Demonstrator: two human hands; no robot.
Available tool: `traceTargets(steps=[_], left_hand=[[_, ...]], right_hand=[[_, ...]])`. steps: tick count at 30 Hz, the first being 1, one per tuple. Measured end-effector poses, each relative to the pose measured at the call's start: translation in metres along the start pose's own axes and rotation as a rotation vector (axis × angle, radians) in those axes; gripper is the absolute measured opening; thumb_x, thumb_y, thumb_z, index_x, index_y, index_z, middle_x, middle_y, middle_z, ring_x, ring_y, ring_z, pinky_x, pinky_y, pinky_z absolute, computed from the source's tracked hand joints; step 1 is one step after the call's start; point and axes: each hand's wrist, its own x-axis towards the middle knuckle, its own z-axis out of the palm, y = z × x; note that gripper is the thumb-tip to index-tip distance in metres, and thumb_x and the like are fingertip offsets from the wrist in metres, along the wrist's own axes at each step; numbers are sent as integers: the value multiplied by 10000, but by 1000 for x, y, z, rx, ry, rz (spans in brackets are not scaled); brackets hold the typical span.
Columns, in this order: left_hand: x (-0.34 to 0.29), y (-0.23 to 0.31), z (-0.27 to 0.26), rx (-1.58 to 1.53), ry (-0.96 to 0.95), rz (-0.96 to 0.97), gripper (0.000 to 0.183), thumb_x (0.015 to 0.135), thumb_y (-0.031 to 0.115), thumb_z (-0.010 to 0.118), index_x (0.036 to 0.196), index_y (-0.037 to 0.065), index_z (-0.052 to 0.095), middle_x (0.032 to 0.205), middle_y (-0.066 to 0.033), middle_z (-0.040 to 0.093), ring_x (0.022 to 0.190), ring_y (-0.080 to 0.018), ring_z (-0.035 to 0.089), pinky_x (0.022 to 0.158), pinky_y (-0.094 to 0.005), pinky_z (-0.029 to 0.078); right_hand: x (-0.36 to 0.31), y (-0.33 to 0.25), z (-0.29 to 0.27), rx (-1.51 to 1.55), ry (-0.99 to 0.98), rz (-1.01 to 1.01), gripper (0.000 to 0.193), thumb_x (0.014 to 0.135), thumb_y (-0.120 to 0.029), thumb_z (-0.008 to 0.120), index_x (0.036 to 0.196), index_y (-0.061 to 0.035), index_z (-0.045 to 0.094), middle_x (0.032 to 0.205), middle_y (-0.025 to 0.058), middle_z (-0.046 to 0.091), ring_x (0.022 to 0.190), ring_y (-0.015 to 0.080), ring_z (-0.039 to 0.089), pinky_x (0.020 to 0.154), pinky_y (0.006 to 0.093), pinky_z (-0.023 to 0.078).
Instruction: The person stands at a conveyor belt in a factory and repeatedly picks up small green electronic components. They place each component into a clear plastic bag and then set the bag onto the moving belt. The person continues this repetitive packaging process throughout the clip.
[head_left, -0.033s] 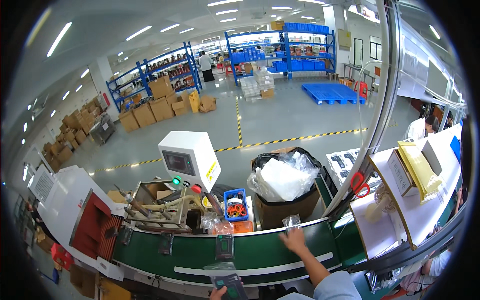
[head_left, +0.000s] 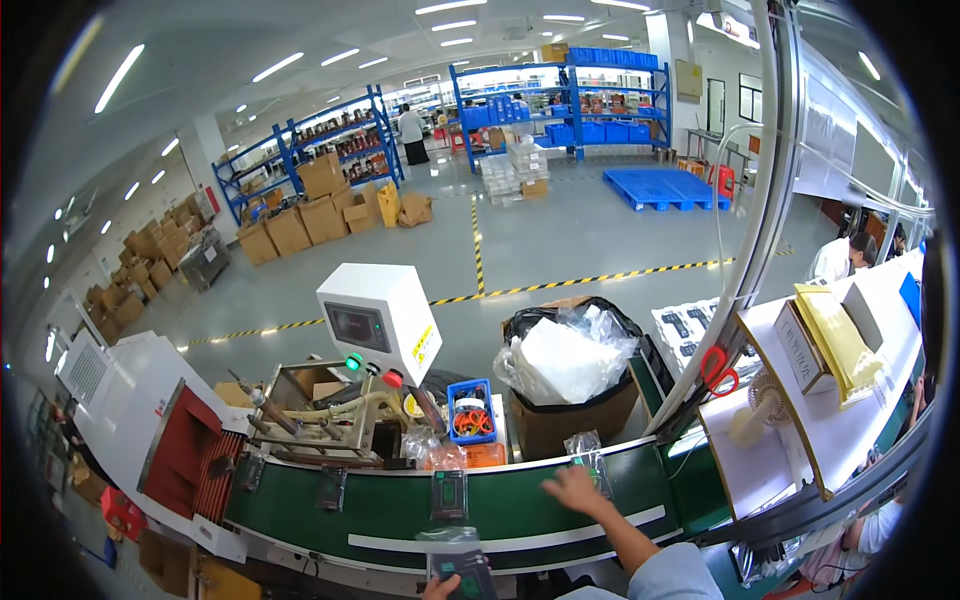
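My left hand [head_left: 441, 588] is at the lower edge, its thumb over a dark flat packet in a clear plastic bag [head_left: 466, 572]. The fingers under it are hidden. My right hand [head_left: 574, 489] is over the green conveyor belt [head_left: 525, 488], fingers outstretched and holding nothing. Just beyond and to the right of it lies another bagged dark packet [head_left: 594, 468], partly covered by the hand; whether they touch I cannot tell. A similar bagged packet with a green outline [head_left: 450, 494] lies on the belt between my hands.
More bagged packets [head_left: 332, 488] lie further left on the belt, toward a white machine with a red curtain [head_left: 185, 450]. Behind the belt stand a control box [head_left: 380, 318], a blue bin [head_left: 472, 411] and a lined carton of plastic [head_left: 565, 360]. Red scissors [head_left: 717, 371] hang right.
My right hand has moved a little left and nearer, uncovering more of the packet beside it. The packet in my left hand has shifted slightly right.
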Motion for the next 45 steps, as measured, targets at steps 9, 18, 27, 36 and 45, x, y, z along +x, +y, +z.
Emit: traceTargets(steps=[9, 18, 27, 36, 45], left_hand=[[1, 13, 16, 252, -150, 20, 391, 833, 286, 584, 1104, 10, 528, 864, -2, 579, 732, -77, 518, 620, -218, 435], [-6, 26, 9, 190, -150, -4, 447, 830, 286, 586, 1166, 12, 476, 997, -41, 557, 853, -109, 521, 712, -239, 444], [-12, 27, 3, -61, -191, -31, 320, 830, 207, 582, 1096, 39, 522, 924, -23, 591, 797, -107, 560, 677, -247, 469], [0, 31, 4, -156, -154, 21, 295, 844, 191, 555, 1098, 46, 521, 931, -27, 597, 821, -126, 570, 712, -276, 475], [17, 31, 11, -309, -103, -30, 446, 863, 209, 528, 1235, 14, 379, 1134, -75, 510, 1013, -172, 505, 876, -315, 411]], right_hand=[[-59, -111, -38, 635, -637, -583, 369, 865, -309, 531, 1103, -28, 553, 1049, 104, 576, 929, 177, 552, 761, 285, 437], [-68, -98, -43, 804, -402, -480, 299, 826, -273, 593, 986, -21, 612, 876, 79, 616, 839, 155, 576, 744, 273, 445], [-83, -88, -57, 706, -620, -244, 247, 798, -226, 637, 912, -7, 644, 799, 37, 647, 704, 79, 561, 668, 216, 451], [-76, -74, -48, 966, -525, -244, 183, 833, -186, 592, 883, -9, 588, 786, 5, 586, 711, 74, 542, 659, 219, 438], [-88, -75, -23, 1135, -471, -62, 351, 815, -158, 621, 1114, 2, 529, 963, 60, 592, 894, 110, 547, 820, 248, 433]])
